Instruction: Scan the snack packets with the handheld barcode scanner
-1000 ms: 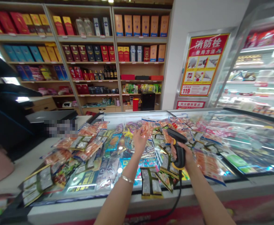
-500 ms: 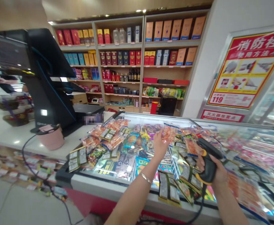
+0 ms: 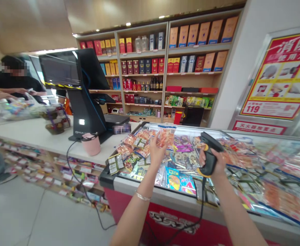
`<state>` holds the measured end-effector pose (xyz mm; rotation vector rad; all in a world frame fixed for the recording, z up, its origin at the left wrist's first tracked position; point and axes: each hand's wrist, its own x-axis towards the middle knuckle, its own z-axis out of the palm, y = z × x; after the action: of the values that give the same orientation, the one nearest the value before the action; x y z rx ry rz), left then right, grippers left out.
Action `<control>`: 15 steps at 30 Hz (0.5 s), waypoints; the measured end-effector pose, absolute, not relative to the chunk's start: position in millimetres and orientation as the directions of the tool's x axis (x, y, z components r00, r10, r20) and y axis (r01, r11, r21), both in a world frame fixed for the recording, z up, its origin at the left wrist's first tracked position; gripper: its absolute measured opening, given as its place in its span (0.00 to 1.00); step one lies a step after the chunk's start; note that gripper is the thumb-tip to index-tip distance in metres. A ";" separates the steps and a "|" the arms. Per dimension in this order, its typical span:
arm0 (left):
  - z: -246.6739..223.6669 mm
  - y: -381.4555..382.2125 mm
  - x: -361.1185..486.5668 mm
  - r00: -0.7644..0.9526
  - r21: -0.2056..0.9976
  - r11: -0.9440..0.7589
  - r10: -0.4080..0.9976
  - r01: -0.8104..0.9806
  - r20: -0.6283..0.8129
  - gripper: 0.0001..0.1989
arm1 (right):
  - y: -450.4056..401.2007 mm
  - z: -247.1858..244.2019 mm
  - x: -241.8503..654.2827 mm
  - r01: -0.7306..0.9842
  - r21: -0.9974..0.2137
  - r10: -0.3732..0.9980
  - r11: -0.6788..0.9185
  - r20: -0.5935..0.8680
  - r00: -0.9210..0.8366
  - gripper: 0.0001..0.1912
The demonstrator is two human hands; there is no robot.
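My left hand (image 3: 157, 150) grips a clear plastic food packet (image 3: 167, 136) with orange-pink contents and a blue-edged top. It is raised over the left part of the glass-topped freezer (image 3: 150, 192). Below and left of it lies a pile of similar packets (image 3: 129, 140), mixed with silver-and-gold packs (image 3: 116, 163). My right hand (image 3: 216, 162) is wrapped round a black-and-yellow barcode scanner (image 3: 208, 159), held above the freezer with its head tilted up. The scanner's cable (image 3: 202, 201) hangs down in front of the freezer.
Left of the freezer, a white counter (image 3: 32, 128) bears a checkout screen (image 3: 60, 70), a pink cup (image 3: 91, 145) and stacked tubs (image 3: 55, 124). A person (image 3: 16, 78) stands behind it, beside a plastic bag (image 3: 19, 107). More packets (image 3: 280, 198) cover the freezer's right side. Shelves of boxes stand behind.
My left hand has carried the packet leftward, close to the pile. My right hand has moved left and slightly up with the scanner. The view has turned left, bringing a person into sight.
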<state>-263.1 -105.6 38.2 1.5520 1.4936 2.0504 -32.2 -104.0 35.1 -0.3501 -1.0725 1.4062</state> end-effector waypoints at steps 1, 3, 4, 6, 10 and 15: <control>34.9 -109.6 -277.4 -0.471 0.783 -0.478 0.625 0.399 0.622 0.31 | -104.0 35.9 -49.6 -0.634 -0.751 0.891 0.186 0.401 -0.214 0.11; 26.5 -116.5 -304.5 -0.529 0.799 -0.464 0.599 0.383 0.601 0.31 | -103.9 33.6 -83.0 -0.662 -0.736 0.872 0.141 0.409 -0.269 0.11; 21.6 -119.4 -317.5 -0.556 0.806 -0.456 0.584 0.379 0.592 0.31 | -103.7 30.7 -98.8 -0.671 -0.733 0.865 0.116 0.407 -0.294 0.10; 10.5 -124.0 -342.5 -0.599 0.820 -0.427 0.562 0.380 0.570 0.30 | -102.6 21.9 -128.5 -0.679 -0.731 0.860 0.068 0.388 -0.331 0.10; -15.6 -131.8 -382.0 -0.637 0.839 -0.311 0.548 0.447 0.542 0.30 | -99.3 -4.2 -180.1 -0.697 -0.717 0.891 -0.014 0.307 -0.334 0.12; -44.9 -142.8 -391.5 -0.572 0.609 0.055 0.420 0.791 0.704 0.26 | -98.1 -36.7 -217.2 -0.708 -0.700 0.945 -0.094 0.160 -0.283 0.15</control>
<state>-391.5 -142.8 -44.9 1.5203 2.4992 1.9009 -217.2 -98.1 -36.7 -0.3954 -0.8230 1.6868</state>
